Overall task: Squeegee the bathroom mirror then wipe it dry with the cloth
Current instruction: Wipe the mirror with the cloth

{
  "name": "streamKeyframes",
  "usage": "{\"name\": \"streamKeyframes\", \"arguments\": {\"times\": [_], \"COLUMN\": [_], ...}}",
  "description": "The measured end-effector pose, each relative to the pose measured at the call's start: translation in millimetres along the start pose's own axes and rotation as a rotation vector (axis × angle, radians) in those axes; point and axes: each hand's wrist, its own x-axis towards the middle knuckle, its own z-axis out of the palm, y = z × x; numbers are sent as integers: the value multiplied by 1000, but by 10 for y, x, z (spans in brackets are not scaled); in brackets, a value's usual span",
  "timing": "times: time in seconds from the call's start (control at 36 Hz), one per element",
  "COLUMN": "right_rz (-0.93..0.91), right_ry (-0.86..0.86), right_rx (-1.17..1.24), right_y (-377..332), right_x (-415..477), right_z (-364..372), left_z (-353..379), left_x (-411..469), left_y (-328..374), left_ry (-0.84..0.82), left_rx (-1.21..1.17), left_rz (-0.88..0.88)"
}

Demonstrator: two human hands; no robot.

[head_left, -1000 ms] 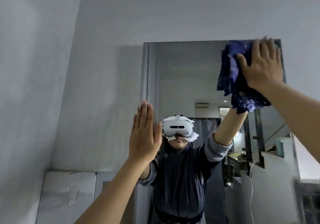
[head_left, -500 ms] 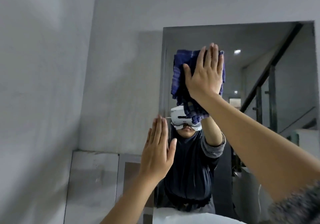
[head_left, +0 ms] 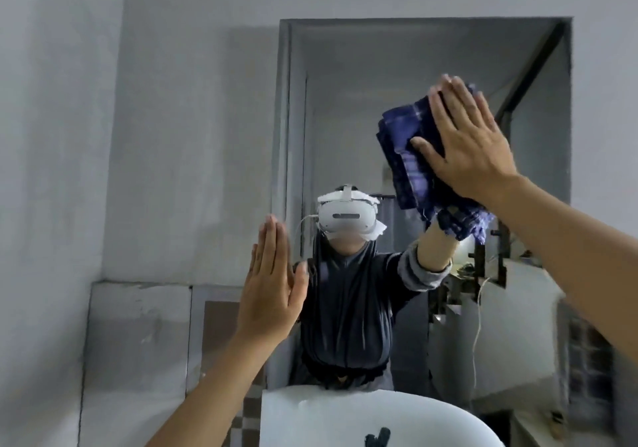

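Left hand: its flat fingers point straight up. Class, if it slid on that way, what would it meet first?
Probably nothing soon. Above the left hand lies only the mirror edge and bare wall. The cloth sits off to its right.

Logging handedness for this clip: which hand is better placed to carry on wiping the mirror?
Right. The right hand presses the blue cloth flat on the mirror; the left hand is empty at its left edge.

No text, label, brand, number or sign can be read anywhere in view. The white headset (head_left: 346, 218) reflected in the mirror (head_left: 407, 67) shows no legible marking, and the cloth (head_left: 411, 156) bears only stripes.
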Motion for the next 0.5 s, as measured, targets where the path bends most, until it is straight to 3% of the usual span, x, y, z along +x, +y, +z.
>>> {"name": "streamKeyframes", "arguments": {"times": [0.14,0.33,0.42,0.5], "right_rz": [466,946,1015,961], "right_ry": [82,181,192,189], "right_rx": [105,264,295,301], "right_y": [302,-79,-410,-794], "right_x": [-406,-707,-703,-645], "right_z": [68,221,254,278], "left_z": [-24,-12,-8,-9], "left_x": [-11,-113,-199,-270], "left_y": [43,53,69,96], "left_ry": [19,-5,-14,-33], "left_rx": [-29,-45,-78,-113], "left_rz": [-19,-39,-42,-47]}}
